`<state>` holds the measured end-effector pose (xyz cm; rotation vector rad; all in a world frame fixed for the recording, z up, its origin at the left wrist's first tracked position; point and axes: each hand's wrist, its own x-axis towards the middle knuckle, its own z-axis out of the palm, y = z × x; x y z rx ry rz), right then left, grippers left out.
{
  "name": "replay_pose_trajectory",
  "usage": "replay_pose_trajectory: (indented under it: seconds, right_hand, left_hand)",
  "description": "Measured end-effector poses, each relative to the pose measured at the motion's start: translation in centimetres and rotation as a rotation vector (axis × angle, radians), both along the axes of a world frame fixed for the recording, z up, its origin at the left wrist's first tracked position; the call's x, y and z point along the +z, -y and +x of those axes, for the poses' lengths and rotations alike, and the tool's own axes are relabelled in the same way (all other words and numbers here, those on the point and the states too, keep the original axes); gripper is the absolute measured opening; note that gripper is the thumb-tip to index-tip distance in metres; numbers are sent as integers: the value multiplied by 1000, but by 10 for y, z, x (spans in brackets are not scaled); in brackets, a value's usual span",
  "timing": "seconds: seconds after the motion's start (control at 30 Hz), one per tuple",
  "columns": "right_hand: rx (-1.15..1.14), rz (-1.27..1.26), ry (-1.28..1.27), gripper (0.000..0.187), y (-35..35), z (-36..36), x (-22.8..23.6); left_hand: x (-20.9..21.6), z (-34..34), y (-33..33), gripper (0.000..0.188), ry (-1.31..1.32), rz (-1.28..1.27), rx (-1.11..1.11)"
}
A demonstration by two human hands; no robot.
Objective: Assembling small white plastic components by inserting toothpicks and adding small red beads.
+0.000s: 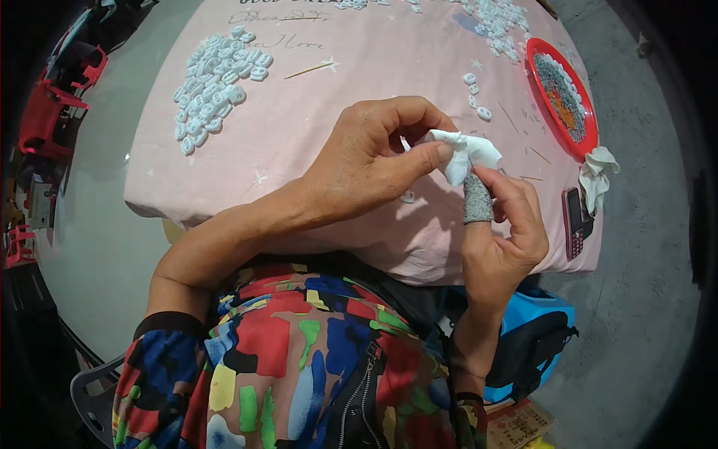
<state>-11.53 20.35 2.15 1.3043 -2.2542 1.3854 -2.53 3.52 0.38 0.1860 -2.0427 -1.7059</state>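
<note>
In front of me, above the near part of the table, my left hand [385, 146] pinches a crumpled white tissue [479, 152] between thumb and forefinger. My right hand [512, 224] meets the tissue's lower right edge, with its thumb and forefinger closed there. A grey knitted sleeve [478, 200] wraps the right thumb. Whether anything small sits inside the tissue is hidden by the fingers. Just under my hands a small white plastic piece [407, 197] lies on the pink cloth.
The pink tablecloth [299, 105] carries a pile of white plastic pieces [217, 90] at left and another heap [497, 26] far right. A red tray [532, 63] holds grey bits. Thin sticks [307, 70], a phone [574, 224] and another crumpled tissue [597, 179] lie around.
</note>
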Motion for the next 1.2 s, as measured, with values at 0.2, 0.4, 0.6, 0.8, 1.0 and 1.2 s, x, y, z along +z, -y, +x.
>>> replay_pose_trajectory:
  seconds: [0.2,0.4,0.6,0.8,1.0,1.2]
  right_hand:
    - [1,-19,144,27,-2,-2,-2]
    - [96,-25,181,27,-9,4,5]
    - [19,98,82,30,-5,0,1]
    - [21,128,108,32,-7,-4,-3]
    - [-16,132,122,32,-7,-1,-4]
    - [-10,104,117,28,-2,2,-7]
  left_hand:
    - [2,3,-2,19,13,122,-85]
    - [-4,-3,-1,25,81,256,-34]
    - [-3,1,6,29,144,381,-179]
    - [-10,2,8,24,175,434,-204]
    - [-8,4,-2,19,45,346,-162]
    - [-3,7,-6,15,50,-56,-72]
